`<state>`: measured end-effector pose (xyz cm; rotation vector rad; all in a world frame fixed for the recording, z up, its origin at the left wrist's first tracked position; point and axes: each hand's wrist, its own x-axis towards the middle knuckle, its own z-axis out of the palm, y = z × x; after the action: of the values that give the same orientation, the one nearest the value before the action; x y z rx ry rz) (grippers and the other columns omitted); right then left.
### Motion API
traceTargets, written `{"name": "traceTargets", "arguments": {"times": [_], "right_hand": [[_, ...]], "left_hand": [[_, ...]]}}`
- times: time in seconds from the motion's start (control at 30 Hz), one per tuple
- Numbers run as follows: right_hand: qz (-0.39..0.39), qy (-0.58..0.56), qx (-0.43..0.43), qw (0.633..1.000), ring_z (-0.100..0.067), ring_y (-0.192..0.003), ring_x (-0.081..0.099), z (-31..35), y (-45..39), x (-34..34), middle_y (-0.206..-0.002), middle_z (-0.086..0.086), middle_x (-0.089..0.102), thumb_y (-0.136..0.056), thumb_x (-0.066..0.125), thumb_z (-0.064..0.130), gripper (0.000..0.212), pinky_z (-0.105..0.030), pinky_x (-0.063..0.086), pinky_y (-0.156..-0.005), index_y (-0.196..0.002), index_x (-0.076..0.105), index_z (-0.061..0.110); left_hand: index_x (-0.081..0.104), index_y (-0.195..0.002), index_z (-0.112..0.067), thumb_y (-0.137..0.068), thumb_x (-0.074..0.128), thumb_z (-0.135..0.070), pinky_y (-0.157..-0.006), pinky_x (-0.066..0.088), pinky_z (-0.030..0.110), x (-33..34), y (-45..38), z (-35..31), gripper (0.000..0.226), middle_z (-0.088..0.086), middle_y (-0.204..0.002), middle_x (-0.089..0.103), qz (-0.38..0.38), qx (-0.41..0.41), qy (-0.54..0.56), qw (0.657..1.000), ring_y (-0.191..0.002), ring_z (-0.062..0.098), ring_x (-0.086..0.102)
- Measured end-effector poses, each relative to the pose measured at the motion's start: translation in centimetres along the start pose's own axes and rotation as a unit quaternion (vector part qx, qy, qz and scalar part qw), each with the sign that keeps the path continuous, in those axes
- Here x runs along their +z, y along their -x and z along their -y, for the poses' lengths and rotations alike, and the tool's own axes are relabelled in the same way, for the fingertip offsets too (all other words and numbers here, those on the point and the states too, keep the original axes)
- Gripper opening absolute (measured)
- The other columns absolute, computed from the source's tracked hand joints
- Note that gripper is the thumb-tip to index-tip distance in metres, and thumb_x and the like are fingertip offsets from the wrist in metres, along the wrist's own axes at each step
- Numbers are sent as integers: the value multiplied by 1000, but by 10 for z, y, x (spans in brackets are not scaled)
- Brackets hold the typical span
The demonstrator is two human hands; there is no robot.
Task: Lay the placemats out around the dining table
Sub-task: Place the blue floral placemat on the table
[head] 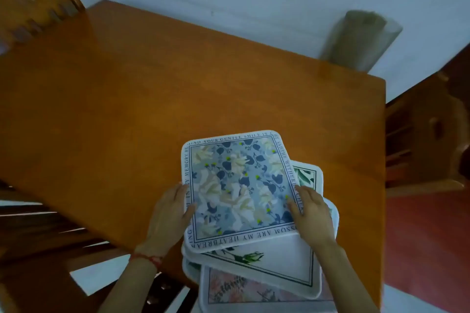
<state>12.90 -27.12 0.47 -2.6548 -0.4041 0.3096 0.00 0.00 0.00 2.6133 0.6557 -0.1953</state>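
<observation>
Head view: two hands (169, 213), four stacked placemats (239, 190).

a stack of placemats (254, 259) sits at the near edge of an orange-brown wooden table (152, 99), fanned unevenly. the top one, a blue floral placemat (239, 190) with a border of printed words, is held at both sides: the left hand (169, 213) grips its left edge, the right hand (311, 213) its right edge, thumbs on top. wooden chairs (427, 140) stand around the table, and a blurred grey cylinder (361, 38) stands beyond its far edge.
</observation>
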Motion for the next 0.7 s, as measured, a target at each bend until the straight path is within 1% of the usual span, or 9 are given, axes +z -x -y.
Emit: {"name": "traceTargets", "arguments": {"times": [0.07, 0.13, 0.27, 0.37, 0.47, 0.53, 0.6, 0.67, 0.7], "right_hand": [[-13, -13, 9, 1000, -28, -121, 45, 0, -9, 2, -131, -11, 51, -92, 51, 30, 44, -36, 38, -97, -130, 47, 9], [0, -7, 22, 1000, -27, -122, 43, 2, -15, 3, -134, -11, 49, -92, 50, 30, 45, -37, 38, -98, -132, 45, 10], [12, -33, 32, 999, -27, -126, 39, -1, -29, 13, -136, -11, 47, -92, 50, 27, 43, -38, 36, -101, -131, 46, 11], [-7, -49, 41, 998, -29, -121, 43, 0, -38, 16, -130, -13, 53, -91, 53, 24, 40, -37, 38, -97, -127, 50, 8], [-30, -75, 62, 995, -32, -114, 47, 2, -47, 16, -120, -16, 59, -89, 57, 20, 38, -36, 40, -92, -123, 54, 3], [-32, -82, 72, 994, -34, -111, 50, 1, -52, 17, -116, -17, 60, -88, 59, 20, 38, -37, 41, -89, -121, 55, 1], [-33, -94, 91, 991, -30, -102, 53, -2, -57, 18, -109, -17, 61, -87, 59, 19, 31, -34, 42, -80, -112, 59, 1], [-38, -112, 100, 988, -27, -87, 53, -4, -61, 18, -95, -14, 62, -85, 60, 18, 14, -28, 37, -66, -93, 61, 6], [-39, -121, 99, 987, -27, -82, 54, -5, -63, 18, -88, -12, 62, -84, 60, 18, 11, -27, 35, -60, -86, 60, 7]], "left_hand": [[26, -142, -9, -94, 42, -36, -111, 24, 36, 2, -7, 3, 57, 11, -149, 28, -6, -17, 12, 1000, -136, 25, 26], [22, -144, -9, -94, 40, -38, -112, 24, 37, 4, -12, 5, 60, 10, -150, 26, 14, -37, 21, 999, -137, 25, 25], [29, -141, -11, -91, 41, -45, -105, 37, 40, 13, -22, 7, 62, 11, -142, 40, 38, -64, 118, 990, -127, 26, 40], [36, -138, -6, -92, 50, -24, -99, 38, 35, 16, -24, -5, 51, 14, -136, 46, 9, -108, 221, 969, -121, 28, 45], [46, -130, -10, -90, 55, -16, -91, 48, 42, 18, -27, -8, 42, 13, -125, 57, -44, -140, 291, 945, -109, 29, 57], [51, -126, -9, -88, 57, -9, -83, 52, 41, 17, -30, -11, 39, 14, -117, 63, -65, -160, 329, 928, -97, 26, 62], [51, -126, -5, -86, 58, -3, -77, 52, 35, 16, -34, -12, 41, 15, -113, 64, -81, -193, 359, 910, -87, 23, 60], [54, -123, -5, -85, 59, 0, -69, 49, 28, 15, -35, -14, 39, 16, -109, 65, -94, -208, 362, 904, -80, 21, 59], [57, -121, -6, -84, 59, 0, -66, 48, 26, 14, -36, -13, 37, 15, -106, 67, -99, -211, 360, 904, -77, 21, 60]]}}
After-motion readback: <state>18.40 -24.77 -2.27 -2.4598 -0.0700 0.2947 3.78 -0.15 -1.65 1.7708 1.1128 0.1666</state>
